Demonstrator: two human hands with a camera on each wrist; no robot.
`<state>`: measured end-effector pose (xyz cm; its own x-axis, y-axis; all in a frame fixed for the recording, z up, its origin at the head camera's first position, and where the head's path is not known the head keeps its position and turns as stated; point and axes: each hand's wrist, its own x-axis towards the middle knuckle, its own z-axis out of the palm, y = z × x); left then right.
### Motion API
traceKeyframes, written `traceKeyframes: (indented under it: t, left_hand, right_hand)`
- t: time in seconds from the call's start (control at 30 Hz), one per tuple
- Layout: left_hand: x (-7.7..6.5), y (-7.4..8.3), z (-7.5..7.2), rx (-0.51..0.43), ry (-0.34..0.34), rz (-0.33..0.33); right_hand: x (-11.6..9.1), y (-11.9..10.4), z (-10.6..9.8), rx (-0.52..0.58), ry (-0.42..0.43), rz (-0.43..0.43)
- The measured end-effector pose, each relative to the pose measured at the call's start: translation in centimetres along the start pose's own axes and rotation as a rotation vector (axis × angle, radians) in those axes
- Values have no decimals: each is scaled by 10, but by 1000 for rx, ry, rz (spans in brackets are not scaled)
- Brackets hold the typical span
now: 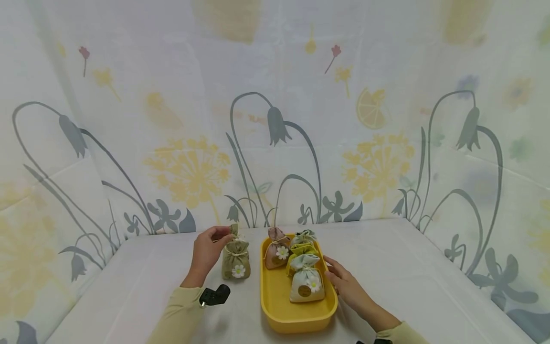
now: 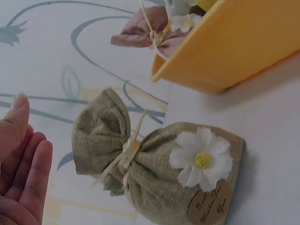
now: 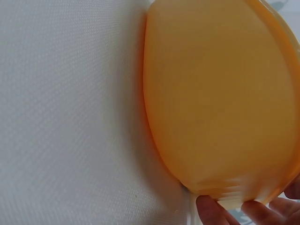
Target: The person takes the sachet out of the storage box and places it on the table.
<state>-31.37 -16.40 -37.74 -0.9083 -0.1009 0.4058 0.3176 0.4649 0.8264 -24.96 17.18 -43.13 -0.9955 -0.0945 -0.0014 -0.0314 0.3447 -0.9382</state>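
My left hand (image 1: 209,247) is beside the tops of two drawstring sachets on the table. The front one is an olive-green sachet (image 1: 236,260) with a white flower, standing upright; the other, mostly hidden behind it, shows its gathered top (image 1: 234,229). In the left wrist view, thumb and fingers (image 2: 40,161) are apart from the olive cloth, holding nothing. My right hand (image 1: 349,285) rests against the right side of a yellow tray (image 1: 275,306), its fingertips (image 3: 255,211) on the outer wall. In the tray are a mauve sachet (image 1: 275,258), a pale blue sachet (image 1: 306,272) and others.
A yellow-green sachet (image 1: 303,248) and a grey-green sachet (image 1: 304,235) sit at the tray's back right. The white tabletop (image 1: 412,277) meets a flower-printed cloth backdrop (image 1: 275,186) behind the tray.
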Motion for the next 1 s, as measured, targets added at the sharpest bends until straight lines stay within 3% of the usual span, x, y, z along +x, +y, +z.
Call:
traceKeyframes:
  t: [0.2, 0.53, 0.8, 1.0]
  left_hand:
    - [-4, 7, 9, -29, -5, 6]
    - [-4, 18, 27, -70, -71, 0]
    - [-2, 24, 42, -54, -87, 26]
    - [0, 29, 56, -58, -85, 0]
  right_hand:
    - [-1, -2, 1, 4, 8, 10]
    - [-2, -1, 1, 7, 9, 9]
    - [-2, -1, 1, 13, 0, 3]
    - [-1, -1, 1, 19, -3, 2]
